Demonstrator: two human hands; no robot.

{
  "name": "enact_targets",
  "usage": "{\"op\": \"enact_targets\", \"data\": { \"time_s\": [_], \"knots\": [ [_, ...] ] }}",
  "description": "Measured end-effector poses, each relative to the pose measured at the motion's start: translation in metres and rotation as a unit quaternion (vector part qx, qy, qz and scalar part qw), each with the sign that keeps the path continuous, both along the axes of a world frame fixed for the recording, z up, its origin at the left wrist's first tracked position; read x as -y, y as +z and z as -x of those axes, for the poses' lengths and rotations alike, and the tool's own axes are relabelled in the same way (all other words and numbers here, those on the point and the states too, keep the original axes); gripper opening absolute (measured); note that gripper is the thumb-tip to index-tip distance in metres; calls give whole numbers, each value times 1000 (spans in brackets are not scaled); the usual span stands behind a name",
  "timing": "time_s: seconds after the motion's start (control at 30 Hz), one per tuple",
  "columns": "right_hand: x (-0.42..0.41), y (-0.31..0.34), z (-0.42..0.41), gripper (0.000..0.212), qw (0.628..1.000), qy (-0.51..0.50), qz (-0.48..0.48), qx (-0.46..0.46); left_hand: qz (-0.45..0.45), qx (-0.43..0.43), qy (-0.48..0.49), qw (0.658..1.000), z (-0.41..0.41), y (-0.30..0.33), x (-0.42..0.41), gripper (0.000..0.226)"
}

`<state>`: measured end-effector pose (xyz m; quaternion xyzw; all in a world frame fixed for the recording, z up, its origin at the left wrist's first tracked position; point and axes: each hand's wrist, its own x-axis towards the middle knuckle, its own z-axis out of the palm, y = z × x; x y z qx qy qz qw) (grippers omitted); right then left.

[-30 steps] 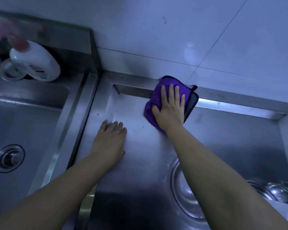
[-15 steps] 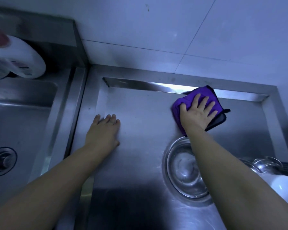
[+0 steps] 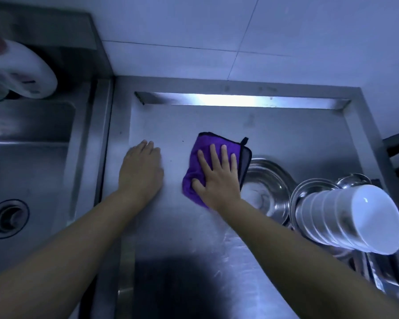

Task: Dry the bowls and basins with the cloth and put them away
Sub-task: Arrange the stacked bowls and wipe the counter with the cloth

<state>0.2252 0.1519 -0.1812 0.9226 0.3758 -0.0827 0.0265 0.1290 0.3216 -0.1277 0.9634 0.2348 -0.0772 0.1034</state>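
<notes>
purple cloth (image 3: pixel 202 155) pressed flat on counter (image 3: pixel 286 134) by spread right hand (image 3: pixel 219 178) | left hand (image 3: pixel 141 171) laid flat, fingers together, on counter | steel basin (image 3: pixel 267 180) beside cloth

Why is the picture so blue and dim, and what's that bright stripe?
Head view: dim, bluish light; the stripe is glare on the counter's back ledge; the white bottle at top left is blurred; a dark shadow falls at bottom centre; the wide lens stretches the bowls.

Stainless steel draining surface (image 3: pixel 274 125) beside a sink

A folded purple cloth (image 3: pixel 199 157) lies flat on it; right of the cloth sit a steel basin (image 3: pixel 266 180) and stacked white bowls (image 3: pixel 355 217).
</notes>
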Motion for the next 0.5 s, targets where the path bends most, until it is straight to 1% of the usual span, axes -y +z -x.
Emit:
{"op": "enact_targets", "data": {
  "time_s": [0.07, 0.2, 0.37, 0.5],
  "knots": [
    [7, 1, 28, 76, 999, 32, 11, -1, 17, 38, 17, 999, 12, 1, 7, 49],
    [32, 6, 84, 75, 996, 83, 11, -10, 41, 57, 12, 997, 38, 4, 20, 45],
    [77, 14, 149, 77, 992, 115, 4, -42, 38, 38, -15, 998, 65, 8, 38, 46],
    [117, 22, 177, 77, 992, 99, 33, -72, 49, 20, -48, 997, 83, 13, 59, 47]
  ]
}}
